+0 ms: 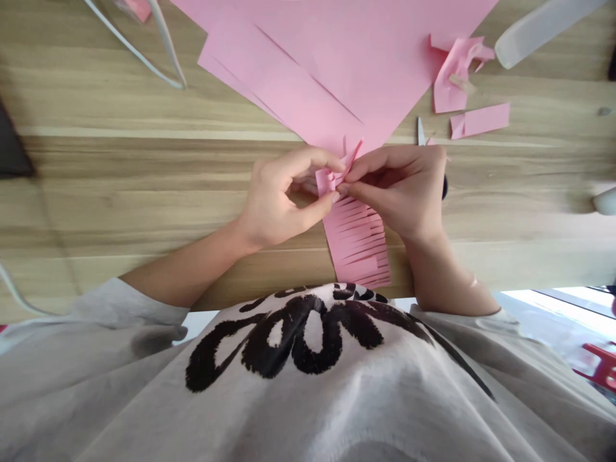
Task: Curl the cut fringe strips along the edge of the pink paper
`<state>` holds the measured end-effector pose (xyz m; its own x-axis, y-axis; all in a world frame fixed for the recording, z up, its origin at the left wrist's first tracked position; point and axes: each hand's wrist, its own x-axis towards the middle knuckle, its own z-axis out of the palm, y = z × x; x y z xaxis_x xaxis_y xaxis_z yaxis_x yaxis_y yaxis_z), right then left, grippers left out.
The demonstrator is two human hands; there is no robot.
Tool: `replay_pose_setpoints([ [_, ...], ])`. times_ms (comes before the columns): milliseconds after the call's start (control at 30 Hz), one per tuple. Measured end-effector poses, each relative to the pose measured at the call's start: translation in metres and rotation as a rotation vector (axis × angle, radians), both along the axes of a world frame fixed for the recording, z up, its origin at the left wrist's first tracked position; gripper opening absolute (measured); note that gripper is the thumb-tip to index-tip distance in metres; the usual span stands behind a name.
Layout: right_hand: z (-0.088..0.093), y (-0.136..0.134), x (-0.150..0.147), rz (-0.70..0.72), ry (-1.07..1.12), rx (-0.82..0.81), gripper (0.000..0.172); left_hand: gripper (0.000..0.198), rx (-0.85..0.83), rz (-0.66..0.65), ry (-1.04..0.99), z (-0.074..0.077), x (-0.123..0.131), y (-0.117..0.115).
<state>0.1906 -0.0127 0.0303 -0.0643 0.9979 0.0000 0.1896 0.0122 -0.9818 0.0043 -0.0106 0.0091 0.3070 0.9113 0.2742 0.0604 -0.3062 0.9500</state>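
A pink paper strip cut into a fringe (359,244) hangs from both hands toward my chest, over the wooden table (120,179). My left hand (282,199) pinches the strip's rolled top end between thumb and fingers. My right hand (402,189) pinches the same end from the other side, fingertips touching the left hand's. Both hands are closed on the paper. The upper end of the strip is curled and partly hidden by the fingers.
A large pink sheet with slits (337,58) lies beyond the hands. Pink scraps (457,70) and a small cut strip (481,120) lie at the right. Scissor tips (421,131) poke out behind my right hand. A white cable (163,58) and a translucent object (539,29) sit at the far edge.
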Motion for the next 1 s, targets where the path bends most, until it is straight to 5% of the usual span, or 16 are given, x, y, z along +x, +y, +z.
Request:
replay_pose_setpoints([
  [333, 0.003, 0.000, -0.002, 0.002, -0.062, -0.038, 0.029, 0.029, -0.009, -0.045, -0.086, -0.002, 0.001, -0.002],
  [1000, -0.009, 0.000, 0.002, 0.086, -0.271, 0.178, 0.047, 0.029, -0.193, -0.136, 0.018, 0.008, 0.000, -0.006],
])
